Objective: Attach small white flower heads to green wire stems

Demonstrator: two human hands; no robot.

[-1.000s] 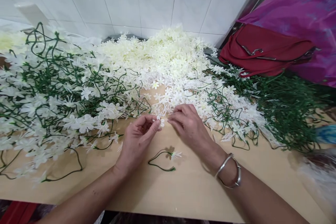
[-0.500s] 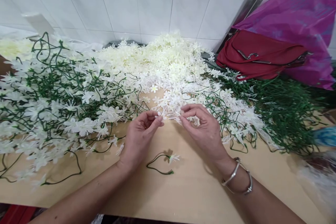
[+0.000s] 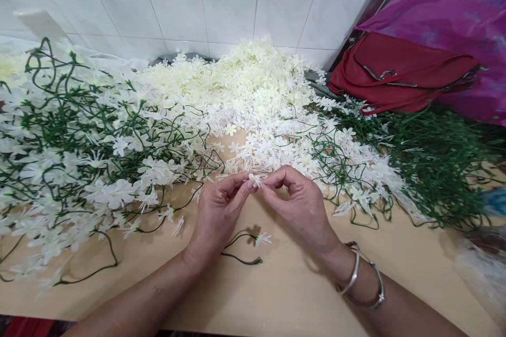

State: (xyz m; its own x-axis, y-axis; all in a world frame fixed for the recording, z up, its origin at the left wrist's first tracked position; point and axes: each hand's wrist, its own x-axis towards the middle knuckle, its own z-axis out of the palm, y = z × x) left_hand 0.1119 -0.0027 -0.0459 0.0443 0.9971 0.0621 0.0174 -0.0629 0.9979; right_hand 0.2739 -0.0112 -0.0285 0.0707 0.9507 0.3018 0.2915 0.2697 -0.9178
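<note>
Between my fingertips is a small white artificial flower [image 3: 255, 179], held over the table. My left hand [image 3: 221, 205] pinches it from the left with thumb and forefinger. From the right, my right hand [image 3: 302, 202] is closed in a pinch at the flower's thin white strands; the fingers largely cover what is in it. Below the hands, a single green stem [image 3: 243, 260] with a white flower at its tip lies on the table. Right behind my fingertips spreads a heap of loose white petals and stamens [image 3: 272, 142].
Stemmed white flowers [image 3: 98, 158] pile up on the left. Cream blossoms [image 3: 253, 76] are heaped against the tiled wall [image 3: 229, 0]. To the right lie green stems [image 3: 435, 168], a red handbag [image 3: 403, 71] and a purple plastic bag [image 3: 446, 5]. The table [image 3: 316, 295] is light brown.
My right hand has moved left and my left hand slightly right, so the fingertips now meet at the white flower. The view has shifted a little.
</note>
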